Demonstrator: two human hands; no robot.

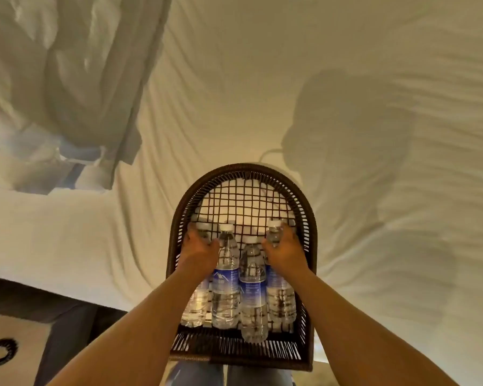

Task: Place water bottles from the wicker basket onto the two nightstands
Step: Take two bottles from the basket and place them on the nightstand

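A dark brown wicker basket with an arched far end lies on the white bed in front of me. Several clear water bottles with blue labels and white caps lie side by side in it. My left hand is wrapped around the neck of the leftmost bottle. My right hand grips the neck of the rightmost bottle. Between them lie two untouched bottles, one left of centre and one right of centre. No nightstand is in view.
The white bedsheet is creased and carries my shadow on the right. A rumpled duvet and pillows lie at the far left. The bed's edge runs along the lower left above patterned carpet. My legs show below the basket.
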